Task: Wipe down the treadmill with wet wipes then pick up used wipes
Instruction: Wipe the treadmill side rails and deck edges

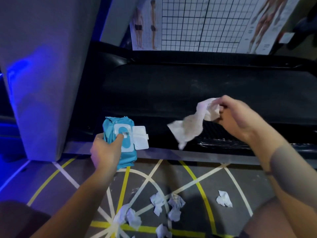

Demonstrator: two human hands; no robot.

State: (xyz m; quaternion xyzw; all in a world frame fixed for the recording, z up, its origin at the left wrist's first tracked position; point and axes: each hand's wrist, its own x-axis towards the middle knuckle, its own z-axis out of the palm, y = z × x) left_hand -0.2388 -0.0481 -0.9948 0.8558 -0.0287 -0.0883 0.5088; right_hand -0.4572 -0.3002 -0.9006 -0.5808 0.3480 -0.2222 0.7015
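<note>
1. We see the wipes pack (127, 156): soft teal plastic film, crinkled, slight sheen; its flip lid (139, 137) is hard white plastic, smooth.
2. The wipe (188, 127): thin white non-woven cloth, matt, wrinkled.
3. The treadmill belt (171, 90): black, rubbery, matt, w/ faint smears; the side rail (223, 140) looks like glossy ribbed plastic to us.
4. The floor (188, 177): grey, matt, w/ smooth tape lines (125, 177); the used wipes (175, 201) on it are crumpled, matt.
</note>
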